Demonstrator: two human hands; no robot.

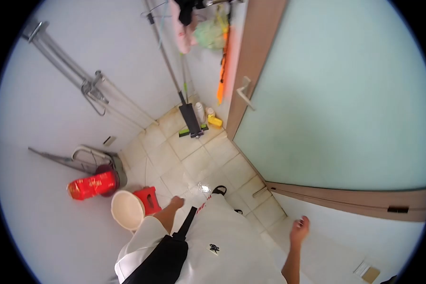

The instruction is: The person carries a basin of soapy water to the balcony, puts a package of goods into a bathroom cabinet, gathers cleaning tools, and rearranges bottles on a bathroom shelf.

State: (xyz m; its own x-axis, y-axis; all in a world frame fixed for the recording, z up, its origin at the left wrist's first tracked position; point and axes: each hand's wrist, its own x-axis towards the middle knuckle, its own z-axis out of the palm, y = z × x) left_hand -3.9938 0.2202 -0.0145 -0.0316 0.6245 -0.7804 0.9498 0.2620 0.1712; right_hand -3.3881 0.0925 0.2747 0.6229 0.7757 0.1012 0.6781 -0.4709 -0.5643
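Observation:
My left hand (177,202) hangs beside my white shirt with its fingers curled in, and no object shows in it. It is nearest to a red plastic stool (149,200) and a cream basin (127,209), but apart from both. On the other side my right hand (299,228) is held out in front of the white wall below the door frame. Its fingers are loosely bent with a gap to the thumb, and nothing shows in it. A frosted glass door (331,104) with a silver handle (244,93) stands ahead to the right, touched by neither hand.
A flat mop (190,120) leans in the corner near white and yellow bottles (214,121). A red package (92,185) lies over a bucket at the left. Shower pipes (64,59) run along the left wall. The tiled floor (194,163) looks wet near my feet.

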